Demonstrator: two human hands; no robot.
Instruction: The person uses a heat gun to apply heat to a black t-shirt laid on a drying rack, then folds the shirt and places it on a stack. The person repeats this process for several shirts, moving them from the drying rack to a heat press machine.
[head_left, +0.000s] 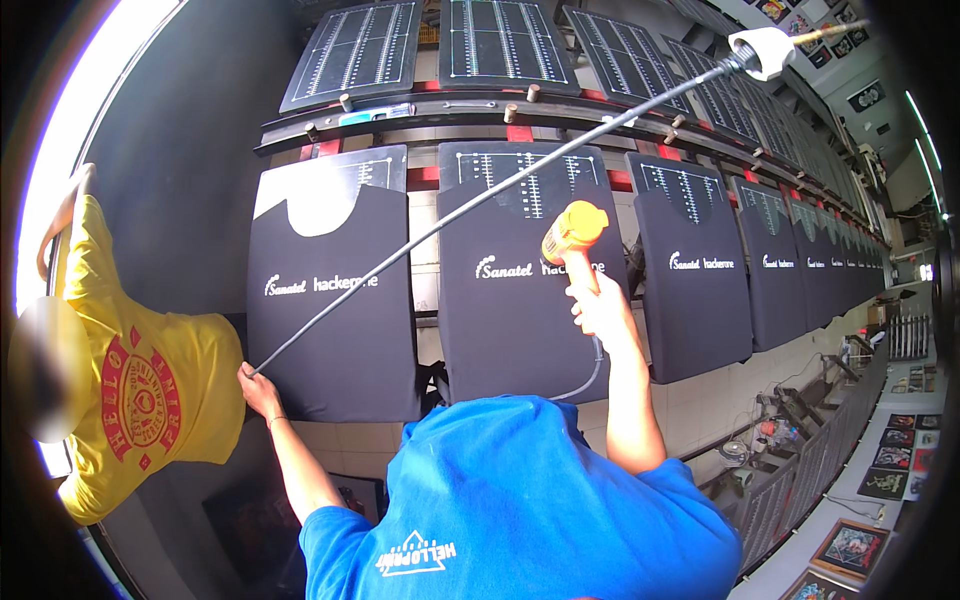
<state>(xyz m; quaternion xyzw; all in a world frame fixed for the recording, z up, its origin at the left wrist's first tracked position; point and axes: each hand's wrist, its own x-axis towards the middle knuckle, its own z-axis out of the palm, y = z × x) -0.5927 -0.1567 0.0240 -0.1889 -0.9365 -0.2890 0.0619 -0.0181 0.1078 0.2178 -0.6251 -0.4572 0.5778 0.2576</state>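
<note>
My right hand (605, 310) is wrapped round the handle of an orange heat gun (578, 226), held above a black shirt (535, 335) with white lettering, stretched over a flat printing board. The gun's grey cord (590, 380) runs back toward my blue shirt. Out to the left, my left hand (262, 392) is closed at the lower end of a long grey rod or taut cord (480, 202). This slants across the view to a white fitting (765, 52) at the upper right. Another black shirt (330, 335) lies on the board beside my left hand.
More boards with black shirts (695, 290) recede to the right. Behind a dark rail (440, 107) stand bare black boards (505, 45) with white scale markings. A person in a yellow shirt (160, 375) is close by on the left. Framed pictures (850, 548) line the right side.
</note>
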